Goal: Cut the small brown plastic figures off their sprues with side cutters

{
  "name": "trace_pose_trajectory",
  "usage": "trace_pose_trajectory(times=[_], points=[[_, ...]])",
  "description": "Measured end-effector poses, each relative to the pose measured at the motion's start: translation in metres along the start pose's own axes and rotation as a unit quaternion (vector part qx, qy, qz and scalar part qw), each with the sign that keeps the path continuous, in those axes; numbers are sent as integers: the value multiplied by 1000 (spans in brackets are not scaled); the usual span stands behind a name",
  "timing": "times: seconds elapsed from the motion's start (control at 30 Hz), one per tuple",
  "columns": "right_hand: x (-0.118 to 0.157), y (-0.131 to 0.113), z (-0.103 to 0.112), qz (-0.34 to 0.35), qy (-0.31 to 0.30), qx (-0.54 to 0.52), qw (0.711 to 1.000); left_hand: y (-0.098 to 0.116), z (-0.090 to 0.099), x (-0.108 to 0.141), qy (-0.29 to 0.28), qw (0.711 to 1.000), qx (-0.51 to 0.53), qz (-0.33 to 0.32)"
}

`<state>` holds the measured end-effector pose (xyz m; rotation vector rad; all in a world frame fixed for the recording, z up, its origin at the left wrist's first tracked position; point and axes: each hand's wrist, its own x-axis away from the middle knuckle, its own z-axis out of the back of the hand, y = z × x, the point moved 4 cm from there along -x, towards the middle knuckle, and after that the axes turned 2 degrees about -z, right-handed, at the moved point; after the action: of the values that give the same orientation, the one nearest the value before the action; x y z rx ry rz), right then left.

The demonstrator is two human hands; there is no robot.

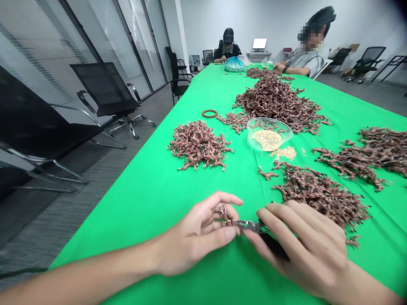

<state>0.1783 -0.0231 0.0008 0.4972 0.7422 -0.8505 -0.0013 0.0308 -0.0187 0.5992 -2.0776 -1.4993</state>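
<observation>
Between thumb and fingers my left hand (pixel 203 231) holds a small brown figure (pixel 226 216) with thin limbs. My right hand (pixel 305 241) is closed around dark-handled pliers (pixel 249 225), whose metal jaws reach the figure at my left fingertips. Just beyond my right hand lies a heap of similar brown pieces (pixel 318 192). Another pile (pixel 200 144) sits further forward on the left. A clear plastic bowl (pixel 269 137) holds small pale beige pieces, and some of these lie spilled beside it on the green cloth.
The green-covered table (pixel 143 190) stretches away from me. A large brown heap (pixel 276 99), a brown ring (pixel 210 113), another pile (pixel 375 152) and a blue bag (pixel 234 63) lie on it. Two people sit at the far part. Office chairs (pixel 104 89) stand left.
</observation>
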Motion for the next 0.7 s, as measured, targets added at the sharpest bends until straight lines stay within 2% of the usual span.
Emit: trace_pose_trajectory(times=[0.13, 0.33, 0.7], points=[[2, -2, 3, 34, 1, 15, 999, 3, -1, 1, -23, 1000, -3, 9], [-1, -6, 9, 69, 43, 20, 996, 6, -2, 0, -42, 999, 13, 14], [-5, -9, 12, 65, 36, 12, 997, 5, -3, 0, -67, 997, 44, 8]])
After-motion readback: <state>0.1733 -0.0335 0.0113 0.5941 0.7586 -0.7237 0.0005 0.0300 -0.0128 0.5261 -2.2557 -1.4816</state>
